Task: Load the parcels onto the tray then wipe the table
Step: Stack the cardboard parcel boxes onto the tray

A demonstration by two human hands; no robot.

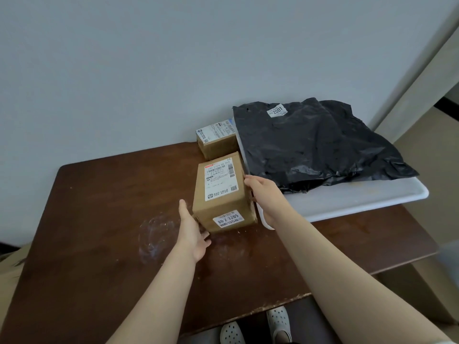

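Dark wooden desk | left hand, right hand are squeezing tall brown cardboard box between flat, open palms | risk: box slipping, catching white plastic tray rim.

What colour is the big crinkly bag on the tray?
The bag is black, with a small white label; the head view shows it.

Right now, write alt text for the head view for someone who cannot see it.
A left hand and a right hand hold a labelled cardboard box by its sides at a brown table. To its right a black parcel bag lies on a white tray; a smaller box stands farther back.
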